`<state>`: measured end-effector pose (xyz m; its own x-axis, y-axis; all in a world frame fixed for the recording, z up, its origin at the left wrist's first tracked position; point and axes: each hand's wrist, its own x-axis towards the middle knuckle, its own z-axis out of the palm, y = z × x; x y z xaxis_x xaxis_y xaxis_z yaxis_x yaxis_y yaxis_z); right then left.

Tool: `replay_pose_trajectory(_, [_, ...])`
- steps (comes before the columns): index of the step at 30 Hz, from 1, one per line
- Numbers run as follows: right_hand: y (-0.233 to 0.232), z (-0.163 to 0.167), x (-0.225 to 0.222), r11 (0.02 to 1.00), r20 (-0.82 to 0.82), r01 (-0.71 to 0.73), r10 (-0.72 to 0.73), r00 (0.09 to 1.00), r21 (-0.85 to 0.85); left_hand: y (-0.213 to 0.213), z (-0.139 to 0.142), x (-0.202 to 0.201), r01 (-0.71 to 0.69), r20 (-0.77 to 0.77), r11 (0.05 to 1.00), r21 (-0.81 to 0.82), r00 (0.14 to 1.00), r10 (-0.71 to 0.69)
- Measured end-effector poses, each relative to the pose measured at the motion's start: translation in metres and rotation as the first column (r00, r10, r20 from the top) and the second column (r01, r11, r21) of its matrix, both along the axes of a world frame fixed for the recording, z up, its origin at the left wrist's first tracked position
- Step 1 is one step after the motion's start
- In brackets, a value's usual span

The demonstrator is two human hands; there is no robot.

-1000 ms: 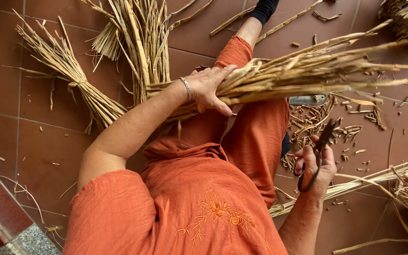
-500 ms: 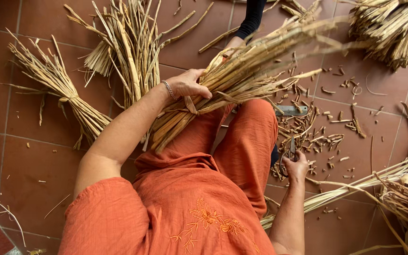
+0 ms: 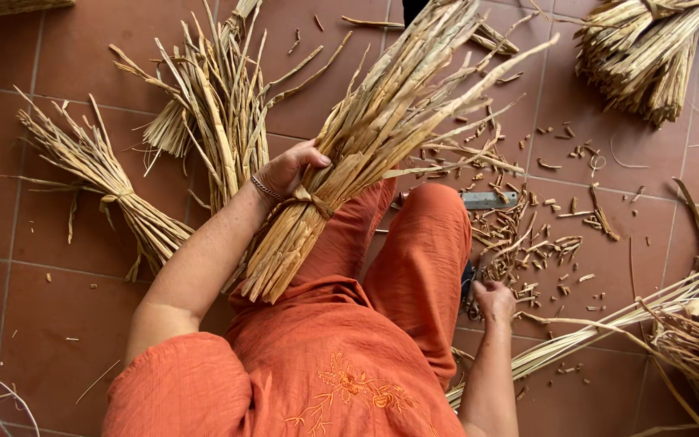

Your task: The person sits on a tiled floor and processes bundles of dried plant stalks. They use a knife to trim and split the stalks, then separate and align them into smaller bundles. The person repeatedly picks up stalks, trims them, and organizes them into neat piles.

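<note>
The tied bundle (image 3: 366,154) now tilts steeper across the lap, left hand (image 3: 289,168) fingers wrapped at its tie. The right hand (image 3: 493,299) has dropped to the floor (image 3: 66,267) among cuttings (image 3: 527,243), fingers curled, grip unclear. Three more bundles lie beyond.

You have four tied bundles of dried stalks in full view: one in your left hand (image 3: 289,168), the held bundle (image 3: 366,146), and three on the floor, a left bundle (image 3: 115,194), a middle bundle (image 3: 220,113) and a far-right bundle (image 3: 649,48). One loose sheaf (image 3: 689,324) lies by your right hand (image 3: 495,301). Cut scraps (image 3: 527,243) are too many to count.
</note>
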<state>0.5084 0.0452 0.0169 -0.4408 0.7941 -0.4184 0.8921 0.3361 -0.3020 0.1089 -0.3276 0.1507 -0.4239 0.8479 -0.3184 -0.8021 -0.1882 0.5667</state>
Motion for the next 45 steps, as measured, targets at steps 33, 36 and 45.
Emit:
replay_pose_trajectory(33, [-0.207, 0.15, -0.227, 0.736, -0.564, -0.604, 0.651, 0.508, 0.304, -0.028, -0.023, 0.083, -0.39, -0.808, 0.819, -0.42, 0.572, -0.142])
replay_pose_trajectory(36, [-0.208, 0.153, -0.23, 0.724, -0.577, -0.642, 0.646, 0.5, 0.254, -0.022, -0.017, 0.069, -0.379, -0.912, 0.849, -0.368, 0.325, -0.251])
replay_pose_trajectory(45, [-0.195, 0.118, -0.234, 0.867, -0.512, -0.496, 0.446, 0.734, 0.043, -0.026, -0.032, 0.063, -0.187, -0.76, 0.882, -0.432, 0.602, -0.244])
